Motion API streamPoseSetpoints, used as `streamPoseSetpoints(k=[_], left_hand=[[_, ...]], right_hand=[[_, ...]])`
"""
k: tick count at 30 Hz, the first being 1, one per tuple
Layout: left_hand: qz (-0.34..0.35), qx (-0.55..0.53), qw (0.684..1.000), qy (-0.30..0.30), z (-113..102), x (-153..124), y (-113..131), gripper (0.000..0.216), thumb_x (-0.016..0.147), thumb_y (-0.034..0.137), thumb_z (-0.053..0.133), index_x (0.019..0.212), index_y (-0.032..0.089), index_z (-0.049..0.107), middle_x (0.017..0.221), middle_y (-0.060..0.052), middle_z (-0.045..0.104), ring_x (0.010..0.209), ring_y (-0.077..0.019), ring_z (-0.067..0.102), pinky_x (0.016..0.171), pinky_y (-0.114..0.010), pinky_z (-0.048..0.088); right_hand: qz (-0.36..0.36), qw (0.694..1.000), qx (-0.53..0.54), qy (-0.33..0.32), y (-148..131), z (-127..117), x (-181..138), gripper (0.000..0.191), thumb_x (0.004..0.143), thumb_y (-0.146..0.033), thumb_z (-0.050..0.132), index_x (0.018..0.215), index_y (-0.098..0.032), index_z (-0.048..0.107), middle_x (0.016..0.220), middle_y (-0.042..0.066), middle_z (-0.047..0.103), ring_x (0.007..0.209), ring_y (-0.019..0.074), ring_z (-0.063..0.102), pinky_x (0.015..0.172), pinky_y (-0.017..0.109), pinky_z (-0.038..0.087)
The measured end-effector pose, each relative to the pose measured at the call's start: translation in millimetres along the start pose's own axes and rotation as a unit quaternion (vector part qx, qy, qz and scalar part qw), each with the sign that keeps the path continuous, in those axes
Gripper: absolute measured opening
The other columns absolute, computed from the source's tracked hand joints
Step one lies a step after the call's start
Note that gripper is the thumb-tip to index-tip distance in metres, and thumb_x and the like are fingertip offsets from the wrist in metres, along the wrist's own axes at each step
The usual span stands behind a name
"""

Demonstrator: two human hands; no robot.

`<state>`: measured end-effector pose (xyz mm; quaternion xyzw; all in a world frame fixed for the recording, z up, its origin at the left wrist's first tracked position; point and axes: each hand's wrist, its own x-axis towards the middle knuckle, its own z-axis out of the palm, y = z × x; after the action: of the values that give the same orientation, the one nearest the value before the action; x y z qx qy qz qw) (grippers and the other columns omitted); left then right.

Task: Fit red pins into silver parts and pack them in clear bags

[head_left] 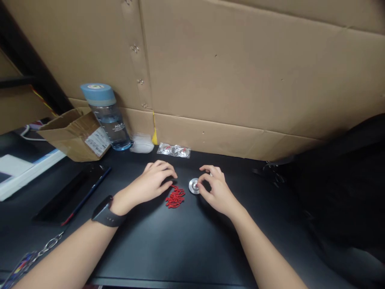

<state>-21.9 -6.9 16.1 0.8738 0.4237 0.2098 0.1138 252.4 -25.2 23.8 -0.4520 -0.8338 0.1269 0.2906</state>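
Observation:
A small pile of red tube-like pieces (175, 197) lies on the black desk (186, 241). My left hand (155, 180) rests palm down just left of the pile, fingers curled, fingertips touching its upper edge. A round silver metal disc (194, 186) sits right of the pile. My right hand (215, 188) is beside the disc, thumb and forefinger pinched at its right rim. A black watch (106, 212) is on my left wrist.
A blue-capped water bottle (106, 116), an open cardboard box (75, 134), a white wad (141, 143) and clear bags of parts (173, 150) stand along the cardboard wall (240, 80). A dark phone and pen (75, 192) lie left. A black bag (345, 192) fills the right.

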Motion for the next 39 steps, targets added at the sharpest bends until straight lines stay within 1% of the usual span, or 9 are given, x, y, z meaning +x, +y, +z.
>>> streamPoseSetpoints(k=[3,5,9,12,15,19,23,29,39], left_hand=[[0.011,-0.01,1.0,-0.024,6,-1,-11,0.013,0.093,0.034,0.066,0.103,0.028,0.073,0.112,-0.004,0.068,0.115,-0.0256,0.054,0.093,-0.038,0.036],[0.011,-0.021,0.999,-0.023,12,0,-13,0.015,0.093,0.038,0.066,0.101,0.028,0.074,0.108,-0.004,0.068,0.113,-0.0251,0.054,0.092,-0.037,0.037],[0.009,-0.005,1.0,-0.014,18,2,-11,0.019,0.096,0.039,0.063,0.089,0.025,0.073,0.102,-0.004,0.068,0.107,-0.0241,0.055,0.088,-0.036,0.035],[0.004,0.014,1.0,0.0,19,3,-8,0.018,0.098,0.034,0.061,0.087,0.023,0.069,0.099,-0.004,0.068,0.109,-0.0244,0.054,0.089,-0.036,0.033],[-0.015,0.01,0.999,0.032,19,4,-7,0.017,0.1,0.032,0.057,0.091,0.022,0.066,0.099,-0.003,0.069,0.108,-0.024,0.054,0.09,-0.037,0.032],[-0.035,-0.006,0.997,0.063,18,6,-6,0.015,0.098,0.038,0.061,0.097,0.025,0.068,0.099,-0.003,0.071,0.105,-0.0233,0.056,0.09,-0.037,0.031],[-0.038,0.001,0.995,0.089,17,7,-6,0.018,0.095,0.043,0.065,0.103,0.028,0.072,0.099,-0.004,0.074,0.107,-0.0248,0.057,0.089,-0.038,0.03],[-0.024,0.002,0.993,0.112,15,7,-2,0.018,0.097,0.042,0.063,0.095,0.029,0.075,0.1,-0.002,0.077,0.108,-0.0241,0.057,0.088,-0.04,0.026],[-0.029,0.011,0.99,0.134,12,6,13,0.021,0.1,0.039,0.057,0.098,0.027,0.074,0.112,-0.006,0.069,0.113,-0.0252,0.053,0.087,-0.039,0.029]], right_hand=[[0.013,0.999,-0.02,-0.041,9,-4,0,0.008,0.094,-0.029,0.063,0.089,-0.024,0.066,0.125,0.008,0.061,0.116,0.0276,0.054,0.1,0.051,0.04],[0.032,0.998,-0.038,-0.045,17,-9,-2,0.008,0.093,-0.031,0.064,0.099,-0.026,0.066,0.124,0.008,0.062,0.114,0.0272,0.055,0.097,0.049,0.041],[0.077,0.991,-0.092,-0.055,41,-20,-5,0.037,0.084,-0.025,0.072,0.12,-0.027,0.062,0.126,0.009,0.062,0.113,0.029,0.055,0.093,0.046,0.043],[0.087,0.989,-0.093,-0.068,56,-24,-5,0.036,0.082,-0.018,0.072,0.117,-0.026,0.064,0.119,0.008,0.066,0.106,0.0264,0.058,0.092,0.043,0.044],[0.076,0.993,-0.075,-0.049,63,-25,-4,0.032,0.083,-0.015,0.069,0.114,-0.023,0.066,0.112,0.008,0.067,0.101,0.0234,0.06,0.092,0.039,0.046],[0.077,0.994,-0.065,-0.042,65,-25,-2,0.025,0.083,-0.013,0.069,0.106,-0.023,0.069,0.1,0.005,0.069,0.093,0.0213,0.062,0.091,0.037,0.047],[0.081,0.994,-0.058,-0.045,65,-28,-3,0.027,0.08,-0.012,0.071,0.104,-0.025,0.071,0.102,0.004,0.071,0.092,0.0206,0.063,0.091,0.036,0.048],[0.08,0.996,-0.023,-0.041,66,-32,-3,0.027,0.08,-0.009,0.071,0.102,-0.024,0.072,0.103,0.003,0.071,0.09,0.0193,0.065,0.086,0.034,0.05],[0.105,0.993,-0.037,-0.028,69,-39,-9,0.033,0.073,-0.008,0.076,0.101,-0.024,0.071,0.099,0.004,0.067,0.09,0.02,0.066,0.083,0.034,0.052]])
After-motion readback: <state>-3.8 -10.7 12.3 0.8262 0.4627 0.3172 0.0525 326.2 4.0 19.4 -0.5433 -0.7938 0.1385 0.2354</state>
